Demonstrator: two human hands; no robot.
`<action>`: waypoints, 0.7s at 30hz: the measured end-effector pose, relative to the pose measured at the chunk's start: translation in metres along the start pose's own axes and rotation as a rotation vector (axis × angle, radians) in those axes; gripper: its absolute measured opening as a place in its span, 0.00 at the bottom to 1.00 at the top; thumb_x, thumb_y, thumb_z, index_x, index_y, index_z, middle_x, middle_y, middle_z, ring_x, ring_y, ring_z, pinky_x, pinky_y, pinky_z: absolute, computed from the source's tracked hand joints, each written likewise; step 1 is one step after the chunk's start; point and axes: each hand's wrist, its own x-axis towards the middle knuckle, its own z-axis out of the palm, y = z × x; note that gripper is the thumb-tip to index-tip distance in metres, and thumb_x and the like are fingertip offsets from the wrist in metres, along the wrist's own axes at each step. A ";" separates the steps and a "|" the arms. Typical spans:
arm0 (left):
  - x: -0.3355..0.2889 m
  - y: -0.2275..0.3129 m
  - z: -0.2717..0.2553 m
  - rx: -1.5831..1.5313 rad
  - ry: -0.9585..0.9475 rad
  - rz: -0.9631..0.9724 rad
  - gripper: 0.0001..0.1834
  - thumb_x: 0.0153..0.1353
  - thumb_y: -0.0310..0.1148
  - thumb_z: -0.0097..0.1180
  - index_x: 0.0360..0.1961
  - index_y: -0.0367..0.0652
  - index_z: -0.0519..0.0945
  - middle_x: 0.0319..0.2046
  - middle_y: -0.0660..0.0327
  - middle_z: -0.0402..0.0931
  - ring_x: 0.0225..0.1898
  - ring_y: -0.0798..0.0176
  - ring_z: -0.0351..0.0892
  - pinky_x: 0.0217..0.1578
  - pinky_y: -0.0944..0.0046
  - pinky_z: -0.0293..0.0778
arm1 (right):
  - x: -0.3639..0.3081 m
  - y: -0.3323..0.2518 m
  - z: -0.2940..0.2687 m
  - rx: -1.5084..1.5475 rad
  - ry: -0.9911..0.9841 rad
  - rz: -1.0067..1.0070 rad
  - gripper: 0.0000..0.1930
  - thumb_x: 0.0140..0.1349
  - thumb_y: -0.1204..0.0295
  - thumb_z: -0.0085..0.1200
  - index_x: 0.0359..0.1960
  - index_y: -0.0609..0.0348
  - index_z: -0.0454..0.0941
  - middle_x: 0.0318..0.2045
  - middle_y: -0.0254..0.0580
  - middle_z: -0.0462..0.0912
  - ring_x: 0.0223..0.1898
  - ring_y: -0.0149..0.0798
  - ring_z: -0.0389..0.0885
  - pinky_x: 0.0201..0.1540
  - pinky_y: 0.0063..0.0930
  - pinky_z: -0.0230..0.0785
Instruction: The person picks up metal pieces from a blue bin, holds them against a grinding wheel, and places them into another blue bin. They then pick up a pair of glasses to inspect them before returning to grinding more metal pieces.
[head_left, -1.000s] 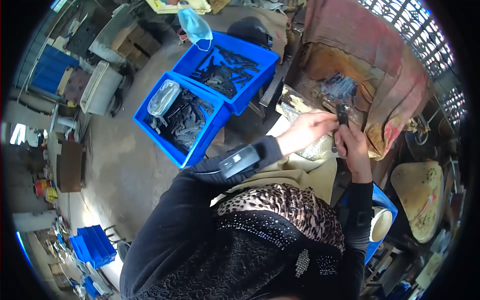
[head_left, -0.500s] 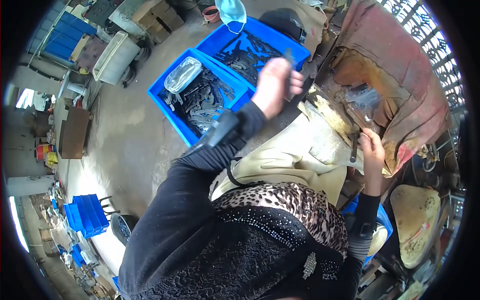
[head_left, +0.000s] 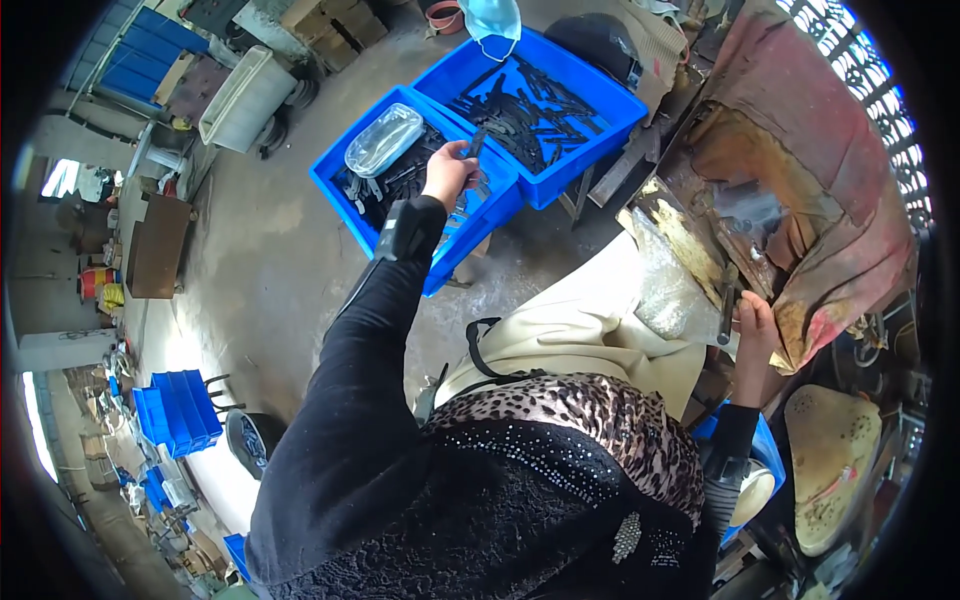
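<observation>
My left hand [head_left: 450, 174] is over the nearer blue crate [head_left: 330, 190], its fingers pinched on a short dark metal strip [head_left: 477, 144]. Many similar dark strips [head_left: 405, 180] lie heaped in that crate beside a clear plastic container [head_left: 384, 141]. At the right, my right hand [head_left: 757, 328] is closed on what looks like a hammer [head_left: 727, 310], its dark bar-shaped head hanging beside the fingers. Its handle is mostly hidden by the hand. Close to it is a worn work block [head_left: 690, 240] next to a cavity draped with stained reddish cloth [head_left: 800, 130].
A second blue crate [head_left: 625, 135] with scattered dark strips adjoins the first, a light-blue face mask [head_left: 490, 18] hanging at its rim. Pale cloth [head_left: 560, 300] covers my lap. A stained cream seat [head_left: 830, 460] stands at lower right, stacked blue crates [head_left: 178, 412] at the left.
My left hand has swung left and down, from over the far crate to above the nearer one, still with a strip. The right hand stays near the block with the hammer, and the view has shifted slightly.
</observation>
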 end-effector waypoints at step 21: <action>0.084 -0.041 0.011 0.996 0.486 0.336 0.16 0.54 0.43 0.61 0.45 0.54 0.85 0.42 0.48 0.73 0.42 0.47 0.77 0.46 0.54 0.75 | -0.015 0.018 -0.008 -0.023 -0.014 0.053 0.10 0.68 0.68 0.51 0.46 0.58 0.78 0.31 0.26 0.77 0.31 0.20 0.73 0.32 0.15 0.65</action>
